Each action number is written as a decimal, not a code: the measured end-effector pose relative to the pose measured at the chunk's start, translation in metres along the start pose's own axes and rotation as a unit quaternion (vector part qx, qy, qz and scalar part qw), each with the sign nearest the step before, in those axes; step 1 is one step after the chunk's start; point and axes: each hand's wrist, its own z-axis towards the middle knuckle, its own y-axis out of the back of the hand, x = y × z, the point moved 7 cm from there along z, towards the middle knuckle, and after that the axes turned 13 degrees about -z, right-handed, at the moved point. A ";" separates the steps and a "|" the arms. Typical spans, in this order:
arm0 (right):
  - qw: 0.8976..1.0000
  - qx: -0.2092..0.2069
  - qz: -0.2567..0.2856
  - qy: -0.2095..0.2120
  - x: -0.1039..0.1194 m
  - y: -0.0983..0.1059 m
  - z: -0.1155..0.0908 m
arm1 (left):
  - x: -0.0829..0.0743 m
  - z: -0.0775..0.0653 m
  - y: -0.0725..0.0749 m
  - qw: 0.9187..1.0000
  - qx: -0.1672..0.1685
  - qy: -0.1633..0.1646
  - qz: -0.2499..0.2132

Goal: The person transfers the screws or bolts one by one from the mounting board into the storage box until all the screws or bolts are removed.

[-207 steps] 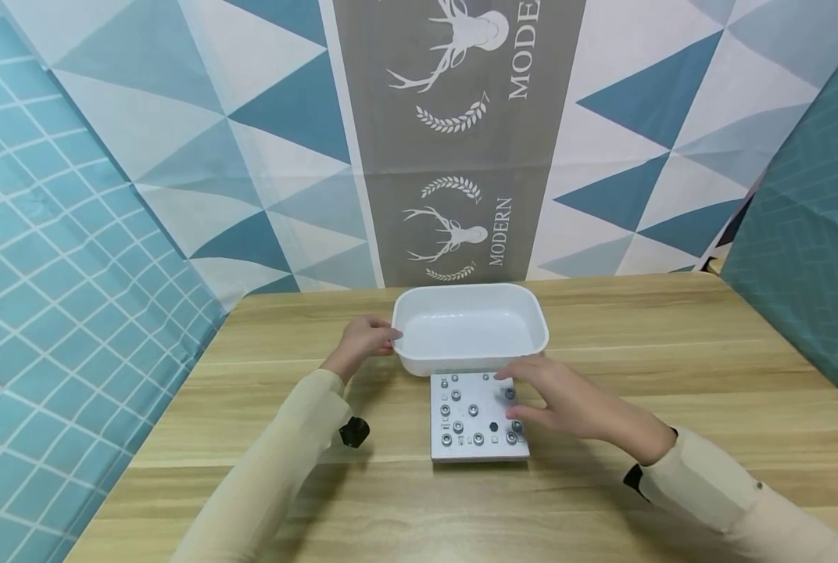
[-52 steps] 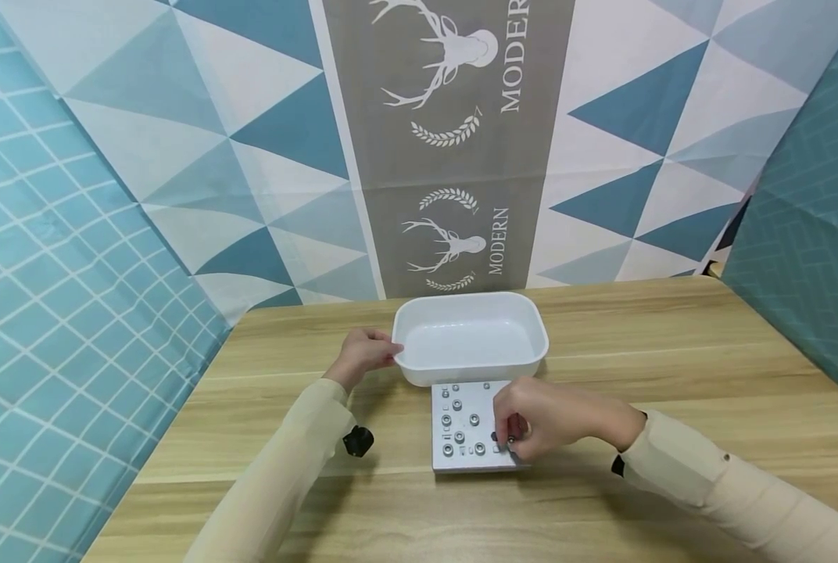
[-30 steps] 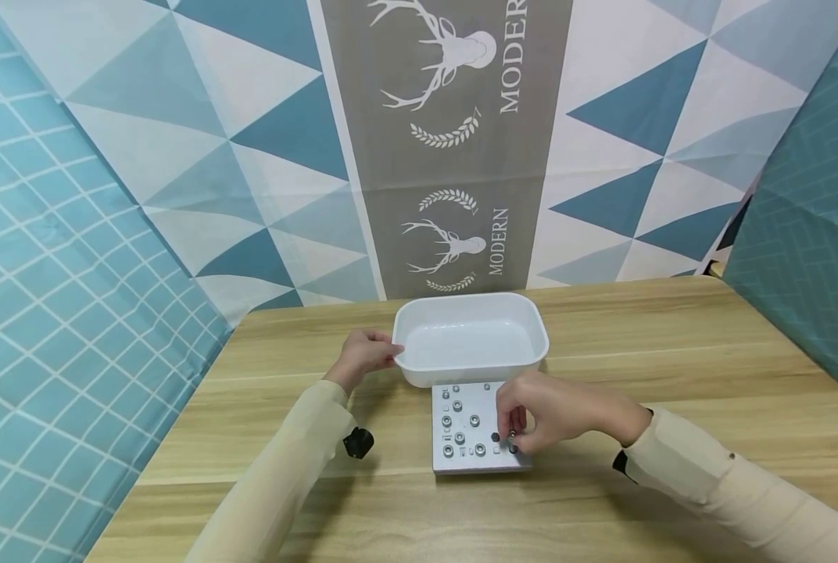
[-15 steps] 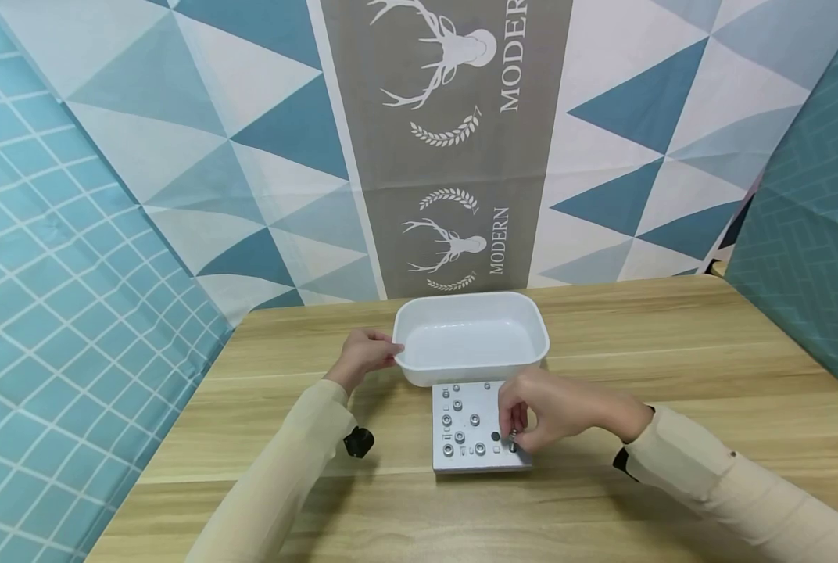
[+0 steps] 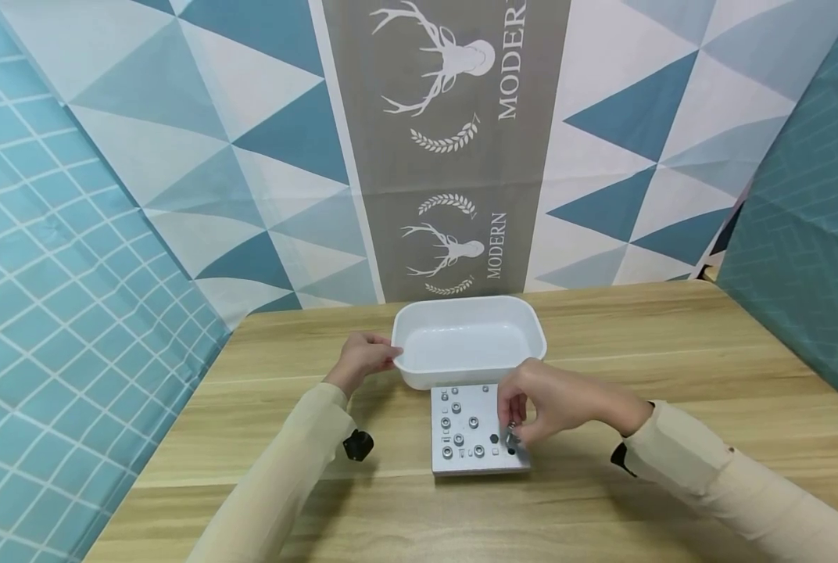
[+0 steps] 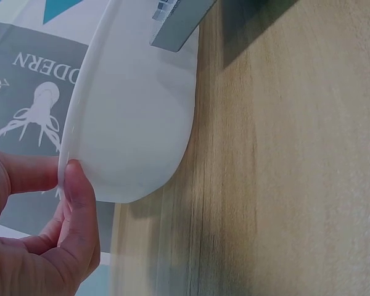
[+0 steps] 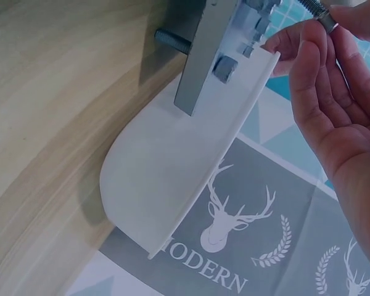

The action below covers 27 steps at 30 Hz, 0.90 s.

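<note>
As one looks on from behind the person's shoulder, the table (image 5: 391, 516) comes first, its grain running across on this side of both hands. Next lies the plate (image 5: 488, 405), under the right hand (image 5: 542, 399). Thumb and fingers of that hand close together on a bolt (image 7: 319, 12), tilted just above a dark hole (image 5: 511, 451) in the plate's near right corner; such a fingertip hold probably gives fine control and leaves the hole partly in sight. Left of this hand, other bolts (image 5: 458, 439) sit head-up in the plate. A threaded stub (image 7: 171, 41) juts from its underside, so the plate may stand slightly off the table.

Beyond the right hand, just behind the plate, is the tray (image 5: 475, 377); whether the two touch is hard to tell. Its closeness presumably shortens the right hand's reach. The left hand (image 5: 366, 358) is clamped on the tray's left rim, one digit to each side of the wall, likely to steady it. Farthest, past both hands, hangs a cloth (image 5: 454, 172) printed with stags and "MODERN".
</note>
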 end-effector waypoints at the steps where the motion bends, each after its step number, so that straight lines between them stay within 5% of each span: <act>1: 1.000 -0.002 0.000 0.000 0.000 0.001 0.000 | 0.000 0.000 0.000 1.000 -0.001 -0.002 0.000; 27: 0.999 -0.015 -0.011 -0.041 -0.023 0.025 0.014 | 0.002 -0.004 0.003 1.000 -0.004 -0.002 -0.001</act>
